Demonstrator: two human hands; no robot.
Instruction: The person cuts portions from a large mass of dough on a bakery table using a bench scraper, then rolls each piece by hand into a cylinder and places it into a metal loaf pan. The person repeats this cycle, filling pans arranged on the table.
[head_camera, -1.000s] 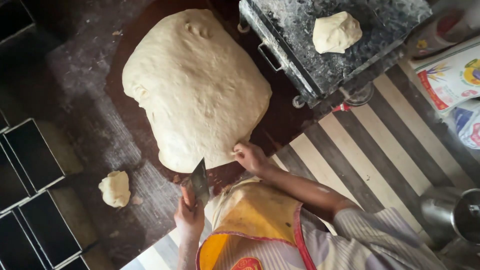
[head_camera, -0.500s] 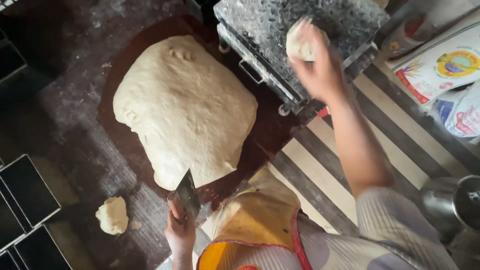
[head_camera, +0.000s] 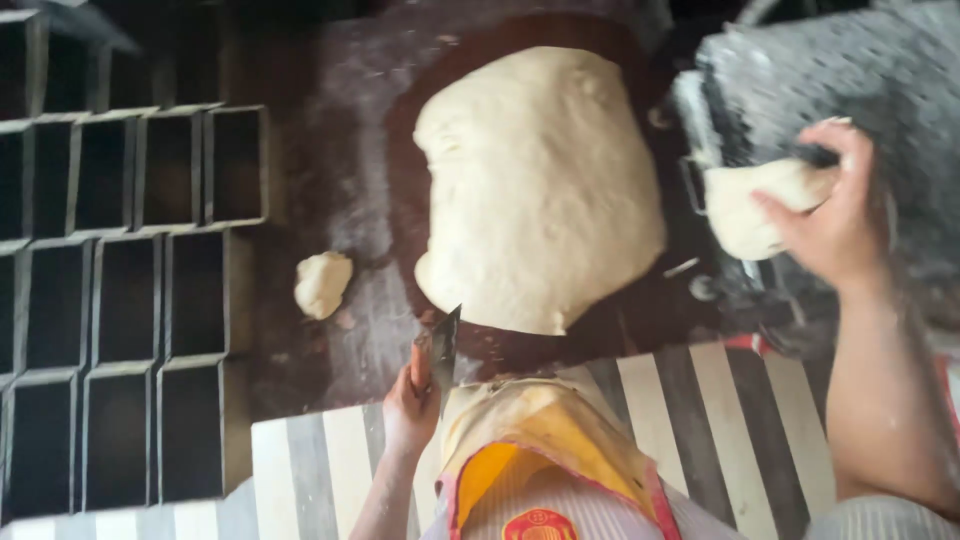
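Observation:
A large pale slab of dough (head_camera: 540, 190) lies on the dark floured worktop (head_camera: 340, 130). My left hand (head_camera: 412, 400) grips a metal dough scraper (head_camera: 440, 350) upright at the slab's near edge. My right hand (head_camera: 835, 205) holds a cut lump of dough (head_camera: 750, 205) in front of the grey weighing scale (head_camera: 880, 80) at the right. A small dough ball (head_camera: 322, 284) rests alone on the worktop, left of the slab.
Rows of dark rectangular baking tins (head_camera: 120, 290) fill the left side. A striped black-and-white cloth (head_camera: 700, 420) covers the near edge. My yellow apron (head_camera: 540, 450) hangs below.
The view swung right. My right hand went from the slab's edge to the scale, took the lump there and now holds it lower, off the platform. The left hand keeps the scraper.

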